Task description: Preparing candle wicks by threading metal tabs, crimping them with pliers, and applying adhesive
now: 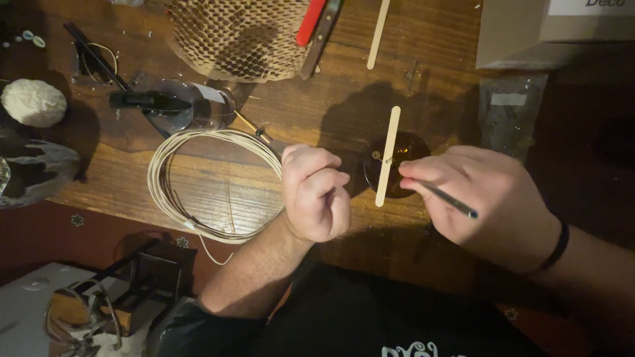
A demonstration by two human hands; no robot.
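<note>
A flat wooden stick [388,156] lies across the top of a small dark amber jar [405,151] on the wooden table [311,112]. My right hand [493,201] is at the jar's right side and grips a thin dark metal tool [448,200] near its tip, which points toward the stick. My left hand [316,192] is closed in a fist just left of the jar; something thin may be pinched in it, but I cannot make it out. A black band is on my right wrist.
A coil of pale cord [211,182] lies left of my left hand. Behind it are a clear glass vessel [188,106], honeycomb paper wrap [238,36], a red-handled tool [311,23], another wooden stick [378,33], a cardboard box [549,33] and a clear plastic bag [509,116].
</note>
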